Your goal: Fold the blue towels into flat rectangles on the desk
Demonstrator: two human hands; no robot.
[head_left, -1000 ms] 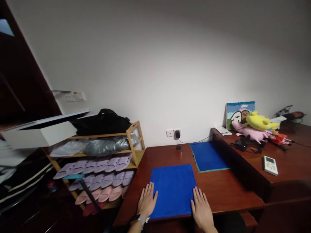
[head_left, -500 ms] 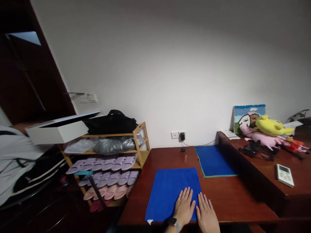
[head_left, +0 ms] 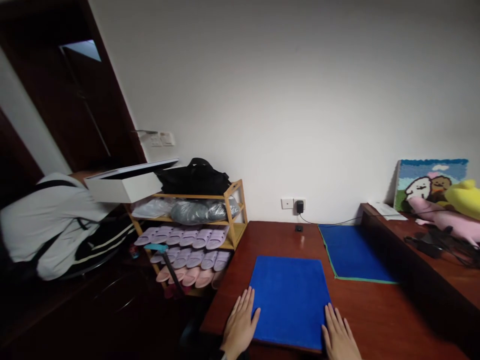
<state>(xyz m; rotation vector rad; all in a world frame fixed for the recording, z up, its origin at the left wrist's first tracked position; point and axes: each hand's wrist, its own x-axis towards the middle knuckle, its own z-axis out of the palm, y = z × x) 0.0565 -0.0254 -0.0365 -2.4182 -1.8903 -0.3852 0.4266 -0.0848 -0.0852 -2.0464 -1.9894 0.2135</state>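
Observation:
A blue cloth (head_left: pixel 288 300) lies flat and smooth on the reddish-brown table (head_left: pixel 268 237). At its left edge rests my left hand (head_left: pixel 240 320), open, with the fingers stretched out and pointing away from me. My right hand (head_left: pixel 338 332) lies open along the right edge, its fingertips touching the border of the cloth. Neither hand grips anything. Farther back on the right, a second blue cloth (head_left: pixel 356 255) with a green edge is spread on the same table.
A raised brown ledge (head_left: pixel 438 240) at right carries a pink plush toy (head_left: pixel 446 216), a yellow plush toy (head_left: pixel 465 197) and a dog picture (head_left: pixel 431 182). To the left stands a wooden shoe rack (head_left: pixel 234 215) with several slippers. A black plug (head_left: pixel 300 206) with a cord sits in the wall.
My left hand has moved from the middle of the cloth to its left edge. My right hand stays by the right edge. The view has turned to the left.

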